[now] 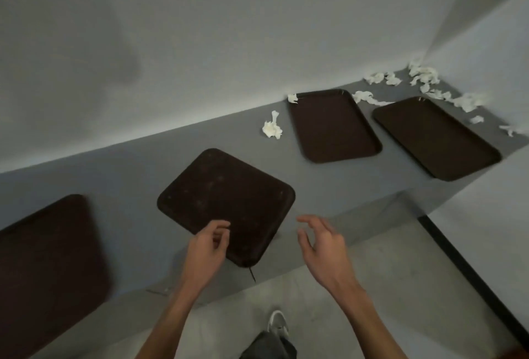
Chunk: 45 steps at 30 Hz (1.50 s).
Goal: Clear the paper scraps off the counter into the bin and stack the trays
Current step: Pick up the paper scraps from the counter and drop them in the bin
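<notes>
Four trays on counter [137,163]; scraps [423,78] at upper right.
Left hand [207,247], fingers loosely curled, empty, over centre tray [226,198] edge. Right hand [322,244] spread wide, empty, beside it.

surface [137,175]: four trays [226,204] in a row left to right; paper scraps [272,128] behind, heaped at far-right corner

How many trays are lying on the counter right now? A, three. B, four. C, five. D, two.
B: four dark trays lie apart on the counter, none stacked: one at the far left, one by the hands, and two further right.
</notes>
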### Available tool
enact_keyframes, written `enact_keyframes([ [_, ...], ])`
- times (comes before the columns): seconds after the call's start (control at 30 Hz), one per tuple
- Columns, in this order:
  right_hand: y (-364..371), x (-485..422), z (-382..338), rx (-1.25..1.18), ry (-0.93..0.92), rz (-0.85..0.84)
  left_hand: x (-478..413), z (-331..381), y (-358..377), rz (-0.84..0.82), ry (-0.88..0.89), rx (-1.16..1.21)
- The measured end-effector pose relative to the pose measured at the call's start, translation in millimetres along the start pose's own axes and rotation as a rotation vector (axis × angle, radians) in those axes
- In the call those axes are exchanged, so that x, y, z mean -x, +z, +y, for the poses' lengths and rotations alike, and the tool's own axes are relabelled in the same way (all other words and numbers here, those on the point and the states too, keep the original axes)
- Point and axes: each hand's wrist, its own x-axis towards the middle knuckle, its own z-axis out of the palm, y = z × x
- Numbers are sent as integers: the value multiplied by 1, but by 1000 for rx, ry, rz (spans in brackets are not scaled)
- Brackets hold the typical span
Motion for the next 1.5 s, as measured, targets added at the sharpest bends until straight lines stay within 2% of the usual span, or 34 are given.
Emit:
enact_keyframes([
  [0.13, -35, -59, 31, 8, -7, 10, -86, 59, 42, -42, 61, -17],
  [0.3, -57, -146, 77, 16, -12, -3, -223, 98, 92, -81, 97, -131],
  [0.47, -66, -242, 112, 17, -58, -49, -359, 127, 148, -110, 6, -269],
  [0.67, -94, -351, 144, 129, -151, -170, -440, 121, 209, -111, -77, -342],
  [0.77, -104, -398, 155, 183, -192, -229, -441, 86, 238, -140, -87, -436],
  [0.83, -104, -426, 160, 211, -217, -255, -425, 89, 241, -111, -65, -490],
  [0.93, -90, -467, 159, 211, -243, -309, -395, 103, 243, 26, -52, -355],
  [1.0, -73, -498, 153, 221, -268, -345, -380, 97, 242, 55, -45, -275],
  [1.07, -51, -531, 145, 233, -286, -364, -370, 87, 237, 101, -87, -253],
  [1.17, -17, -583, 131, 261, -313, -365, -354, 110, 216, 217, -163, -267],
  [1.3, 33, -649, 137, 396, -323, -389, -336, 130, 188, 371, -231, -117],
  [1.4, 46, -658, 138, 489, -317, -436, -323, 137, 168, 458, -281, -37],
  [1.5, 42, -643, 131, 509, -280, -400, -308, 142, 148, 525, -311, 16],
])
